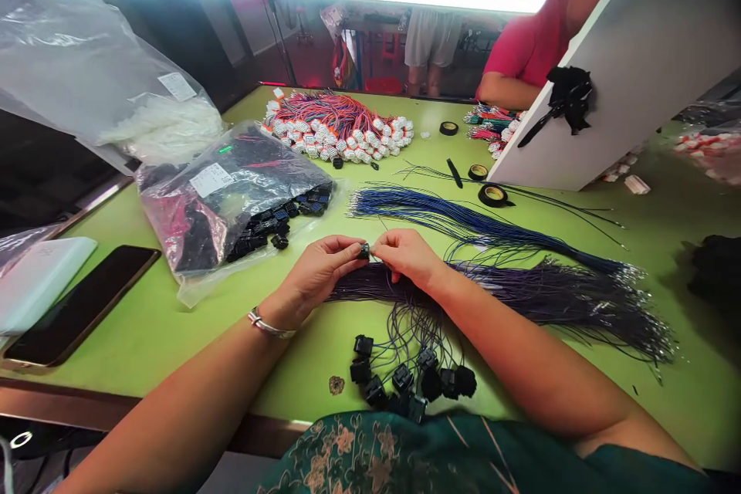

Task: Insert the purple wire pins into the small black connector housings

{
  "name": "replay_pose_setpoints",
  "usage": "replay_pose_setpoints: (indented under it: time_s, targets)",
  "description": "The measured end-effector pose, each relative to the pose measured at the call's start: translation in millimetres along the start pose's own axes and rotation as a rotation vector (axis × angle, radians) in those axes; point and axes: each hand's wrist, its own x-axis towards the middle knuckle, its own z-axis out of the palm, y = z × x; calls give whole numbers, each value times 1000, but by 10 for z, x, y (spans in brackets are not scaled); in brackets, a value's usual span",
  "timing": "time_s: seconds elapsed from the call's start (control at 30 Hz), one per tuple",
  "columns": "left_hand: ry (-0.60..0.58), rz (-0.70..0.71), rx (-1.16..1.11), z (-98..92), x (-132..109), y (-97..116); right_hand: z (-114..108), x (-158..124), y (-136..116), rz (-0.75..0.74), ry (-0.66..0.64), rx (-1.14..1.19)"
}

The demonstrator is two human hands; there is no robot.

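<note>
Between thumb and fingers, my left hand holds a small black connector housing. My right hand pinches a thin wire right beside the connector's face; whether its tip is inside cannot be seen. Under both hands lies a bundle of dark purple wires with metal terminals at the right end. A bundle of blue wires stretches behind it. Closer to my body, several black connectors with wires attached lie in a cluster.
At the left, a clear plastic bag spills black connectors. A phone lies near the left edge. White connectors on coloured wires are heaped at the back. Black tape rolls sit before a white partition. A person in red is beyond.
</note>
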Motion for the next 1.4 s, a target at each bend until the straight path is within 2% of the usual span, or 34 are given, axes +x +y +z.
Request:
replay_pose_setpoints:
  time_s: [0.13, 0.5, 0.73, 0.9, 1.27, 1.4]
  targets:
    - [14, -14, -41, -25, 15, 13, 8, -30, -7, -74, 80, 12]
    - [3, -22, -11, -18, 6, 2, 52, -22, 151, -346, 198, -331]
    - [17, -31, -6, 7, -9, 32, 22, -27, 149, -321, 200, -348]
    - [19, -34, 5, 34, -26, 50, 35, -29, 147, -355, 210, -415]
    - [38, 16, 74, 72, -38, -16, 103, -26, 208, -355, 215, -471]
    - [-10, 8, 75, 44, -40, 30, -18, -1, 126, -350, 146, -456]
